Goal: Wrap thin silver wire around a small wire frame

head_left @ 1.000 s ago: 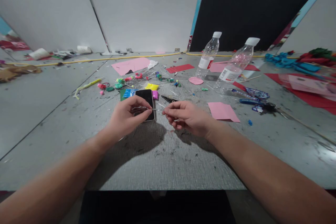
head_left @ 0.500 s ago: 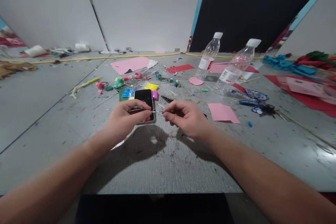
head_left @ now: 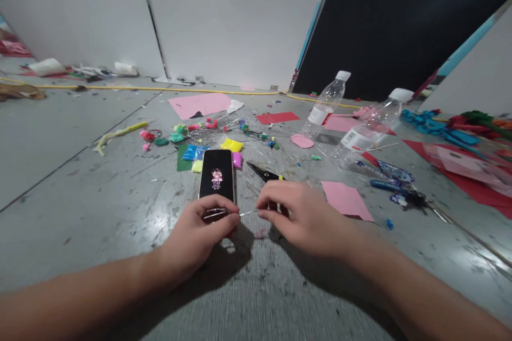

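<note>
A thin, shiny wire (head_left: 248,213) stretches across the short gap between my two hands. My left hand (head_left: 208,229) pinches it between thumb and forefinger, just below a phone (head_left: 217,173) with a lit lock screen. At the other end, my right hand (head_left: 298,213) pinches the wire with its fingertips. Black-tipped pliers (head_left: 264,172) lie beyond my right hand, partly covered by it. Small packets, blue (head_left: 194,153), yellow (head_left: 231,144) and magenta (head_left: 237,160), rest around the top of the phone.
Two clear plastic bottles (head_left: 326,104) stand at the back right. Pink paper (head_left: 346,200) lies right of my hand, near blue-handled pliers (head_left: 388,186). Colourful clay bits (head_left: 178,133) and loose wires are scattered behind the phone. A yellow cord (head_left: 120,88) runs along the back.
Both hands sit lower in the view, nearer to me, uncovering more of the phone and pliers. The phone's screen now shows a lit picture and clock. The wire stays pinched between both hands.
</note>
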{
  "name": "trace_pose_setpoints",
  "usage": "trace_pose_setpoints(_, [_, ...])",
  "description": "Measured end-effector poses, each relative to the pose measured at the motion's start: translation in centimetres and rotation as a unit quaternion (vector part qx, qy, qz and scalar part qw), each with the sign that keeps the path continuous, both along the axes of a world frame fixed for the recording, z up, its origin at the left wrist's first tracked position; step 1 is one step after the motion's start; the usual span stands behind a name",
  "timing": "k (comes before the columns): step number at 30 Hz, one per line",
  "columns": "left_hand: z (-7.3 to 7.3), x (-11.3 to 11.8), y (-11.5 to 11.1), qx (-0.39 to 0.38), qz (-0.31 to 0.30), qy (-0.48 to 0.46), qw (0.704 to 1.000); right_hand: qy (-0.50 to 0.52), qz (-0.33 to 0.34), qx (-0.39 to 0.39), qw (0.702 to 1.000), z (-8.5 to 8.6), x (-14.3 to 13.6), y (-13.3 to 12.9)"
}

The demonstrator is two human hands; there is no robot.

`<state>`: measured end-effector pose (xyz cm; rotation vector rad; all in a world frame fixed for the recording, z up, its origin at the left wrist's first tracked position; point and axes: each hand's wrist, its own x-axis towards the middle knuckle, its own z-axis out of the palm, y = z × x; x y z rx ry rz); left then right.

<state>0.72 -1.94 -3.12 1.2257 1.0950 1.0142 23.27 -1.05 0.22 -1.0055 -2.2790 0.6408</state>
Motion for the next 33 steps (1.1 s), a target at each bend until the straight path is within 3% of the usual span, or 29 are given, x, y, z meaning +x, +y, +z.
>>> trace_pose_setpoints(3, [0.4, -0.3, 0.2, 0.004, -0.031, 0.064, 0.997, -0.024, 0.006, 0.033, 0.999, -1.2, 0.0, -0.7])
trace_pose_setpoints(6, [1.0, -0.2, 0.8, 0.04, -0.059, 0.167, 0.983, 0.052, -0.012, 0.03, 0.998, -2.5, 0.2, -1.3])
trace_pose_setpoints(11, [0.8, 0.2, 1.5, 0.038, -0.1, 0.215, 0.971, 0.166, -0.066, -0.118, 0.977, -3.9, 0.5, -1.1])
trace_pose_setpoints(14, [-0.4, -0.4, 1.5, 0.024, -0.108, 0.187, 0.976, 0.183, -0.071, -0.144, 0.97, -4.3, 0.4, -0.9])
trace_pose_setpoints(20, [-2.9, -1.9, 0.8, -0.096, -0.151, 0.057, 0.982, 0.191, -0.037, -0.092, 0.977, -4.7, 0.1, -1.8])
trace_pose_setpoints(23, [-3.3, -1.9, 0.6, -0.184, -0.179, -0.02, 0.966, 0.133, -0.051, -0.01, 0.99, -5.2, 0.1, -2.4])
trace_pose_setpoints(25, [-3.4, -1.8, 0.5, -0.229, -0.186, -0.054, 0.954, 0.116, -0.063, 0.107, 0.985, -5.7, 0.2, -2.4])
trace_pose_setpoints(27, [-3.4, -1.7, 0.6, -0.245, -0.194, -0.071, 0.947, 0.085, 0.014, 0.164, 0.983, -6.3, 0.3, -2.0])
trace_pose_setpoints(30, [-3.2, -1.7, 0.9, -0.215, -0.191, -0.063, 0.956, 0.094, 0.003, 0.168, 0.981, -6.5, 0.4, -1.4])
trace_pose_setpoints(31, [-3.1, -1.7, 1.1, -0.187, -0.184, -0.042, 0.964, 0.131, -0.038, 0.146, 0.98, -6.4, 0.3, -1.3])
trace_pose_setpoints(33, [-2.8, -1.8, 1.2, -0.1, -0.159, 0.031, 0.982, 0.161, -0.048, 0.036, 0.985, -5.9, 0.2, -1.5])
